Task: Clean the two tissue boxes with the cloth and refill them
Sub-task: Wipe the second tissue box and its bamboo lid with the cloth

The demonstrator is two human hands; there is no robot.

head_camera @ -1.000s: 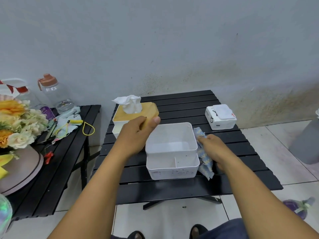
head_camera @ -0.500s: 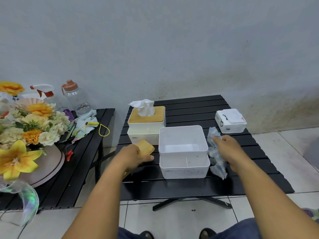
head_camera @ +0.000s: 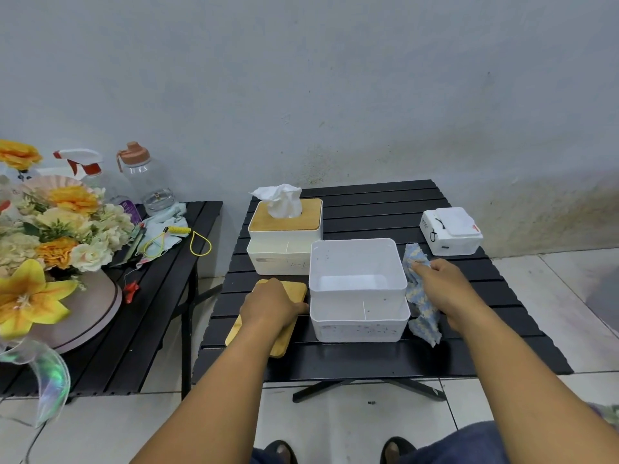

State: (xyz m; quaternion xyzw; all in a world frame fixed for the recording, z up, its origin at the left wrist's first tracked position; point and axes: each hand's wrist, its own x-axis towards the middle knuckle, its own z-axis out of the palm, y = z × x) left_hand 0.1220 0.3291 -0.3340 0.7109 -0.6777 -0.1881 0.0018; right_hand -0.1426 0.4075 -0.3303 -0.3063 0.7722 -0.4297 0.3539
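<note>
My left hand (head_camera: 271,306) grips the wooden lid (head_camera: 295,289), flat on the table (head_camera: 368,361) at nine o'clock of the open tissue box (head_camera: 358,329); the lidded tissue box (head_camera: 284,252) stands at eleven. At three o'clock my right hand (head_camera: 445,289) pinches the cloth (head_camera: 422,318) just beside its wall.

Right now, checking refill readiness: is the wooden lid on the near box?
No, the lid lies on the table under the left hand, beside the open box.
</note>
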